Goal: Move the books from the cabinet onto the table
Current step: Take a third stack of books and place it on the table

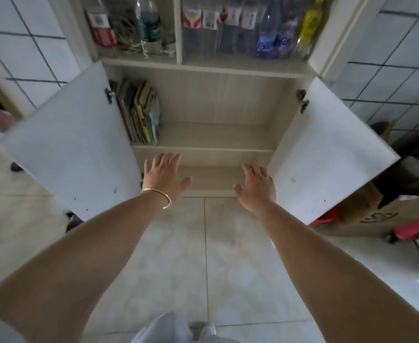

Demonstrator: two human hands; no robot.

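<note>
With both hands' fingers spread and empty, left hand (165, 175), right hand (256, 188), books (139, 112) look stiff, heavy together; grip by spines.

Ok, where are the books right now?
In the head view, the books stand upright at the far left of the open cabinet's upper shelf, beside the left door's hinge, above the left hand.

books (139, 112) blurred, titles unreadable, bottles (272, 28) cut off at top edge
</note>
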